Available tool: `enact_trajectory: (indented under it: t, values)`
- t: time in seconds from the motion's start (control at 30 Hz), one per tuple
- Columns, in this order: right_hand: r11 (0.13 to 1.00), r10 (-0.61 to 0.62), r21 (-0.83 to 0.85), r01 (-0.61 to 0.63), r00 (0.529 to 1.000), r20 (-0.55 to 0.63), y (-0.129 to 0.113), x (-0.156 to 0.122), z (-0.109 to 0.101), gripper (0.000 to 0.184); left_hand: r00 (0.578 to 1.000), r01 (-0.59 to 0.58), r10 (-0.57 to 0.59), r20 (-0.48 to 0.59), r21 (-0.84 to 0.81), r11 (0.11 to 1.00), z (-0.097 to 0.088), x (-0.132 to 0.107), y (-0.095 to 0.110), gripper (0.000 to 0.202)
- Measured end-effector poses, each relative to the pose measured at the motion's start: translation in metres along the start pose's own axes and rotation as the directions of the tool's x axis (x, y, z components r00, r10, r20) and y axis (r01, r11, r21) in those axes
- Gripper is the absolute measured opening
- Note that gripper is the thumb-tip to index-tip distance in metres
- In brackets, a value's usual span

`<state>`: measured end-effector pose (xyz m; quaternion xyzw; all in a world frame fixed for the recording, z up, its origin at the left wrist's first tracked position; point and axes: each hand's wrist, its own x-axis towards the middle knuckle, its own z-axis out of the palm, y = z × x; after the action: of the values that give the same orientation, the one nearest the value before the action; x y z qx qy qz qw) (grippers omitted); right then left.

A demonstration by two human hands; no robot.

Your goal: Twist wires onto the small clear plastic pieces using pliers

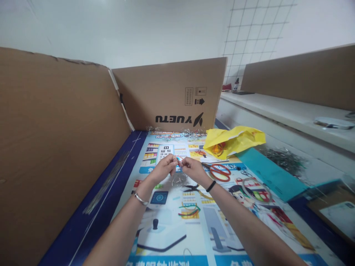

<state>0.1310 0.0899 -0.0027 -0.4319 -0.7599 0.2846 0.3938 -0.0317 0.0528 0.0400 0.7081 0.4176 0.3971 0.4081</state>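
Observation:
My left hand point(167, 166) and my right hand point(192, 170) meet above the middle of the printed table cover. Both are closed, with fingertips pinched around a thin red-orange wire point(179, 158) that bends between them. The fingers hide most of it. Just below lies a small tangle of silvery wire point(179, 180). Pliers point(197, 188) with dark jaws and yellow handles rest under my right wrist. Red-handled scissors point(220, 172) lie to the right of that hand. Several green, yellow and red wire pieces point(190, 211) lie nearer to me.
Cardboard panels stand at the left point(55, 147) and back point(166, 92). A yellow bag point(238, 138) holds orange wire. Right of it are a teal strip point(273, 175), a silvery wire heap point(287, 161) and a wire coil point(257, 190). Straight wires point(107, 183) lie along the left.

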Motion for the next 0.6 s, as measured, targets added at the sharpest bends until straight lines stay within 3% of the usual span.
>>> enact_trajectory:
  t: [0.1,0.33,0.6]
  values:
    - [0.999,-0.015,-0.031,0.015,1.000,-0.007,-0.002,0.000,0.000,0.006,0.997,0.048,-0.052,-0.052,-0.070,0.996,0.002,0.001,-0.001,0.016]
    - [0.998,-0.033,-0.056,0.033,0.999,-0.006,-0.017,-0.006,-0.003,0.010,0.977,0.041,-0.035,-0.209,0.025,0.999,0.006,0.007,-0.008,0.009]
    - [0.980,0.097,0.166,-0.110,0.991,0.089,-0.006,-0.002,0.003,0.004,0.977,0.122,-0.138,-0.161,-0.107,0.987,0.005,0.009,-0.015,0.008]
